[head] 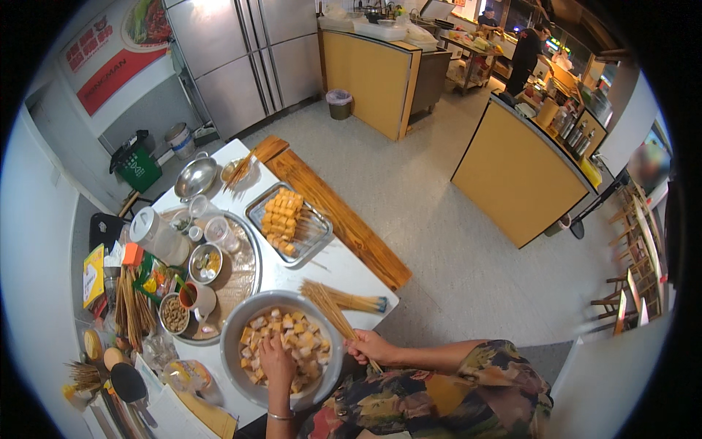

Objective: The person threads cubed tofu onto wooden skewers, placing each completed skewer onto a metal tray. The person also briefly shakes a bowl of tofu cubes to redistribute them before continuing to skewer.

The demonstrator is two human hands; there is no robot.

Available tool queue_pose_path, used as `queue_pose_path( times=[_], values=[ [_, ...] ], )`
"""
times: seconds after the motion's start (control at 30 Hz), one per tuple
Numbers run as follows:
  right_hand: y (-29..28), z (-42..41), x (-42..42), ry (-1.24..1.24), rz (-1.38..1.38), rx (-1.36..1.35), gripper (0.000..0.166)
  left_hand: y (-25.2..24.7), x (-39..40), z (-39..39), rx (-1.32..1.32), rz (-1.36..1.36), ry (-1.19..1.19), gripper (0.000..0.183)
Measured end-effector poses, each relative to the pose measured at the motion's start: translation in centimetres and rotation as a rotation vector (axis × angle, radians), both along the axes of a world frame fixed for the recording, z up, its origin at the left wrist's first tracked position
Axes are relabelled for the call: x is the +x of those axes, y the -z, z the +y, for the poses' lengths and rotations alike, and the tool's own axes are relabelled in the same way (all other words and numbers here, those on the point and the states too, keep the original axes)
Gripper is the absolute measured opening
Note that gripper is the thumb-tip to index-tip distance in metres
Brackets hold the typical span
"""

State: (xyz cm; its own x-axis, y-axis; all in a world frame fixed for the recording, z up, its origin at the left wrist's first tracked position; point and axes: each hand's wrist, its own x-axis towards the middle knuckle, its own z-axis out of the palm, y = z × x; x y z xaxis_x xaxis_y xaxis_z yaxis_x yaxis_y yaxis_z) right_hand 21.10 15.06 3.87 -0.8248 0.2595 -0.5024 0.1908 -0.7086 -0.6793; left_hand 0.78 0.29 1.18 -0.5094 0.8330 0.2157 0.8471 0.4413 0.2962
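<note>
My left hand (278, 359) reaches into a large grey basin (227, 329) of orange-and-white food cubes (312, 343); its fingertips are among the cubes, and whether they pinch one cannot be told. My right hand (370, 347) is closed around a bundle of thin wooden skewers (337, 318) at the basin's right rim. Another bundle of skewers (359, 300), with blue at one end, lies on the white table (378, 274) behind it. Farther back, a metal tray (315, 241) holds several skewers threaded with orange cubes (282, 214), stacked together.
Left of the basin, a round turntable (241, 263) carries a pitcher (159, 236), a mug (198, 300), bowls and cups. Papers (181, 411) lie at the near left. A wooden bench (340, 219) runs along the table's far side. Two people stand in the far kitchen.
</note>
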Motion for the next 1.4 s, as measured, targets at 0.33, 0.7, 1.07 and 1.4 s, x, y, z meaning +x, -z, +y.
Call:
queue_pose_path(
  times=[0.33,0.7,1.07,1.4],
  values=[
    [-3.3,-4.9,-2.3,0.028,-0.117,0.180,0.019,2.0,-1.2,-4.0,0.004,-0.024,0.141,0.037],
    [-2.7,-7.1,-0.9,0.120,-0.167,0.179,0.020,1.8,-5.1,-6.9,0.358,-0.183,-0.083,0.030],
    [-2.4,-5.5,-1.5,0.053,-0.146,0.196,0.015,1.3,-6.2,-7.5,0.285,-0.328,-0.283,0.025],
    [-2.5,-5.1,-0.8,0.075,-0.206,0.229,0.015,2.3,-4.9,-6.4,0.092,-0.255,-0.186,0.014]
  ],
)
